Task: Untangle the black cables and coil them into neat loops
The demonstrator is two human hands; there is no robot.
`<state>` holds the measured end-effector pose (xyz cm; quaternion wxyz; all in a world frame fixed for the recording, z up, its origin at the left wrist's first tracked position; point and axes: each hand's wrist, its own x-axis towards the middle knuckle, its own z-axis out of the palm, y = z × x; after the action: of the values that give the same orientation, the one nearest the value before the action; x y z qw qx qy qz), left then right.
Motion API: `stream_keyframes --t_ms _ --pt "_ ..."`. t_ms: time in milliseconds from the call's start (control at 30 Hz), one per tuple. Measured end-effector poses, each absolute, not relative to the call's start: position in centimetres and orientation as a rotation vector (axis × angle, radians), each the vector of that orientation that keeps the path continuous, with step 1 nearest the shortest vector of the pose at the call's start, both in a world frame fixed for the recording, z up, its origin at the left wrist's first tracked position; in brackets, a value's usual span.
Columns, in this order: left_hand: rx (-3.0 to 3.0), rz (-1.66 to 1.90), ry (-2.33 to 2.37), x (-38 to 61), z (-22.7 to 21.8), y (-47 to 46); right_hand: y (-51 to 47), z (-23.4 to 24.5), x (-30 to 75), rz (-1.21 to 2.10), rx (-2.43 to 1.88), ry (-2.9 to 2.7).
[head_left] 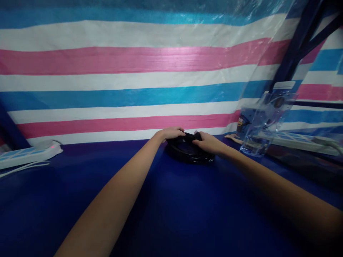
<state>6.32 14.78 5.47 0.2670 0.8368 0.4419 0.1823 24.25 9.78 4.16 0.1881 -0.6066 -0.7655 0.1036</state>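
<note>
A coil of black cable point(189, 156) lies at the back of the dark blue table point(177, 210), close to the striped sheet. My left hand point(172, 133) is closed around the coil's far left part. On the far right part, my right hand point(208, 142) grips the coil near a thick black piece, which looks like a connector or a tied section. The near side of the loop rests on the table, uncovered. Some of my fingers are hidden behind the cable.
A white power strip point(32, 154) with cords is at the left. To the right stand a clear plastic container point(258, 139) with some liquid and another white power strip point(300, 142). A striped sheet point(128, 82) hangs behind; a dark metal post point(291, 53) rises at the right.
</note>
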Motion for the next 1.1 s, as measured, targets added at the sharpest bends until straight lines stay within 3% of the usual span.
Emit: stream_keyframes --t_ms 467,867,1100 --pt "2.263 0.539 1.087 4.3 5.3 16.1 9.9 4.3 25.0 0.210 -1.714 -2.023" --pt "2.159 0.212 1.185 3.4 8.3 14.2 9.2 5.1 24.7 0.148 -1.653 -2.053" --pt "2.413 0.653 1.445 4.5 11.6 10.6 2.9 7.4 24.3 -0.256 -1.404 -2.211"
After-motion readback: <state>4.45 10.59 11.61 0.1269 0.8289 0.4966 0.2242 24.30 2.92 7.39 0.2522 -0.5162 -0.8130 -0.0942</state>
